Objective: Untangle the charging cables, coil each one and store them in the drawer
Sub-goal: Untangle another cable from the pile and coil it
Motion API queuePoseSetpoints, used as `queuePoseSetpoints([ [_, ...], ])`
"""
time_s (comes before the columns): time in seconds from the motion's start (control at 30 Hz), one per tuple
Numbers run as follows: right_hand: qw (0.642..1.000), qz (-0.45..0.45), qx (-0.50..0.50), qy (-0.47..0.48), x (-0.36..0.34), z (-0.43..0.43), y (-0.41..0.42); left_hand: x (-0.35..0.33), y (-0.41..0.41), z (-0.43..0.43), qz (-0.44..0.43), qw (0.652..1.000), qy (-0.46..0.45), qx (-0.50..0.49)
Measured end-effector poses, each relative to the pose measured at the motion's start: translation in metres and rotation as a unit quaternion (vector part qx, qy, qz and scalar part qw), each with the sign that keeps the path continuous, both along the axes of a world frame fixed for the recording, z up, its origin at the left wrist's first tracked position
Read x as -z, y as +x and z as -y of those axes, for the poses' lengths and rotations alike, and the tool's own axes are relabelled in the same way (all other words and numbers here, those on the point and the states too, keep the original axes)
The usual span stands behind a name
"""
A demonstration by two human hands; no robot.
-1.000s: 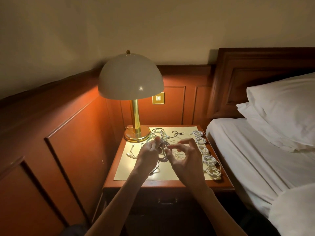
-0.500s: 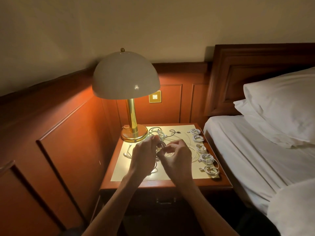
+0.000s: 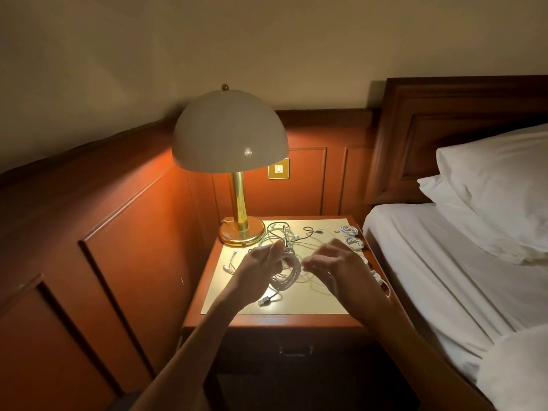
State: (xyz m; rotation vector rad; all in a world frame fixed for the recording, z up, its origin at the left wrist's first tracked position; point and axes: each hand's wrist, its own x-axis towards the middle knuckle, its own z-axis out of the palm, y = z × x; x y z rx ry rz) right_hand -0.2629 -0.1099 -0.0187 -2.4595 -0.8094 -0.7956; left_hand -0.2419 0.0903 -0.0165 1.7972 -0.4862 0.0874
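- Charging cables all lie on top of the nightstand [image 3: 267, 320]. None is in the drawer [image 3: 261, 347], whose front, nearest the camera and below the top, looks closed.
- One white cable is being wound. The left hand [image 3: 257, 277] has fingers and thumb curled round a half-wound coil [image 3: 290, 273] held just above the cream mat [image 3: 314, 304]. A USB plug [image 3: 266, 301] trails from the coil onto the mat.
- The right hand [image 3: 341, 268] reaches in beside the coil, fingers bent and slightly spread, with the tips at a white strand. Blur hides whether they pinch it, so I cannot tell.
- Beyond the hands, a loose tangle [image 3: 281, 235] of pale and dark cables lies near the base of the lamp [image 3: 231, 132], not yet sorted.
- Along the mat's right edge runs a row of finished bundles [image 3: 350, 231], each wound small. Two show plainly at the far end; the others are partly hidden behind the right hand.
- Judged from this, the work is roughly midway. Several cables are coiled, one is in hand, and a handful are left to free and wind. The whole storing step, opening the drawer and putting the coils in, is yet to come.
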Motion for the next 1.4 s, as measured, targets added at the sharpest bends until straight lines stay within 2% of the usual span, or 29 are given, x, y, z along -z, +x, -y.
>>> queuePoseSetpoints([
  [0.03,0.999,0.008,0.013,0.029,0.003,-0.003,-0.003,-0.001,-0.003,0.006,-0.022,0.999,-0.031,-0.007],
  [0.1,0.988,0.007,0.033,0.151,0.008,-0.01,-0.009,-0.003,-0.006,0.017,-0.051,0.995,-0.081,-0.025],
  [0.17,0.955,-0.054,0.046,0.288,0.01,-0.017,-0.012,-0.004,-0.011,0.023,-0.069,0.993,-0.09,-0.024],
  [0.23,0.889,-0.185,0.001,0.42,0.01,-0.022,-0.012,-0.004,-0.012,0.023,-0.005,0.998,-0.007,-0.064],
  [0.3,0.81,-0.288,-0.06,0.507,0.009,-0.022,-0.012,-0.005,-0.015,0.02,0.135,0.977,0.101,-0.129],
  [0.37,0.78,-0.327,-0.084,0.528,0.008,-0.02,-0.012,-0.007,-0.018,0.018,0.238,0.951,0.13,-0.147],
  [0.4,0.773,-0.337,-0.091,0.53,0.008,-0.02,-0.011,-0.01,-0.018,0.017,0.253,0.947,0.14,-0.144],
  [0.53,0.76,-0.364,-0.126,0.524,0.004,-0.02,-0.012,-0.019,-0.012,0.004,0.231,0.949,0.175,-0.122],
  [0.6,0.742,-0.393,-0.152,0.522,0.0,-0.02,-0.012,-0.023,-0.01,-0.004,0.207,0.954,0.181,-0.118],
  [0.73,0.633,-0.5,-0.17,0.566,-0.003,-0.023,-0.007,-0.017,-0.012,0.003,0.221,0.946,0.173,-0.161],
  [0.9,0.505,-0.557,-0.173,0.637,0.0,-0.034,-0.009,-0.003,-0.013,0.009,0.26,0.922,0.162,-0.238],
  [0.93,0.491,-0.56,-0.173,0.644,0.0,-0.035,-0.009,-0.003,-0.013,0.009,0.267,0.919,0.163,-0.241],
  [1.27,0.598,-0.545,-0.068,0.584,-0.014,-0.05,-0.008,-0.003,-0.007,0.0,0.276,0.943,0.122,-0.14],
  [1.33,0.663,-0.502,-0.01,0.554,-0.015,-0.052,-0.009,0.004,-0.006,-0.001,0.274,0.941,0.137,-0.144],
  [1.4,0.776,-0.418,0.044,0.47,-0.01,-0.053,-0.01,0.01,-0.006,-0.001,0.255,0.941,0.148,-0.167],
])
